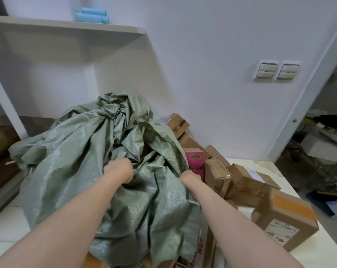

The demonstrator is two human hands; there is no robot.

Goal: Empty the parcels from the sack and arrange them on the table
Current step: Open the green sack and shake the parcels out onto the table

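Observation:
A big crumpled green woven sack (82, 171) lies heaped on the white table (318, 246), covering much of the pile beneath it. My left hand (121, 169) grips a fold of the sack near its middle. My right hand (191, 177) grips the sack's right edge, fingers buried in the fabric. Brown cardboard parcels spill out to the right: a taped one (218, 176), a labelled one (249, 180) and a large one with an orange patch (285, 219). A pink box (195, 161) stands against the sack. More parcels (178, 122) lean on the wall.
A white shelf unit (67, 29) with blue rolls (92, 16) stands behind the sack. Two wall switches (278, 71) are at the right. Past the table's right edge an open doorway shows a cluttered rack (328, 136). Cardboard (204, 248) lies under the sack at the front.

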